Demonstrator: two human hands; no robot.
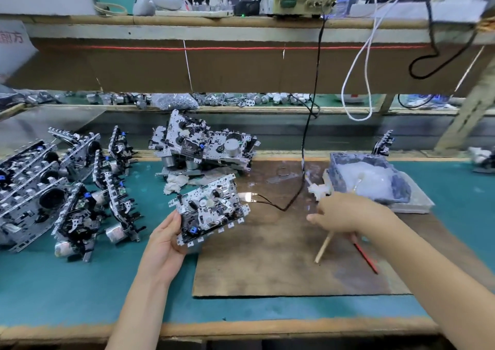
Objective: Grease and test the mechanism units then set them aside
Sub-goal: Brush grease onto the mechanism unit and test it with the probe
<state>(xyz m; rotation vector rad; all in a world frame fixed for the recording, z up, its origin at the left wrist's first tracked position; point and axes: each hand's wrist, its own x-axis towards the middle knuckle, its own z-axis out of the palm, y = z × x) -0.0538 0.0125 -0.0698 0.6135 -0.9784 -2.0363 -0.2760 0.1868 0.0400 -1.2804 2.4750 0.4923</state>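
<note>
Gripped by left hand (166, 240), mechanism unit (211, 207) at 9 o'clock from blurred right hand (345, 213), whose hold on wooden stick (324, 248) cannot be told.

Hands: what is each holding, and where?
Left hand grips a mechanism unit by its lower left edge. Right hand holds a wooden stick near its middle.

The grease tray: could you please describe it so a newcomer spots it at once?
Find the worn brown board on the green bench mat. At its far right corner sits a clear plastic tray holding a dark bag of white grease. No other thing there holds white paste.
</note>
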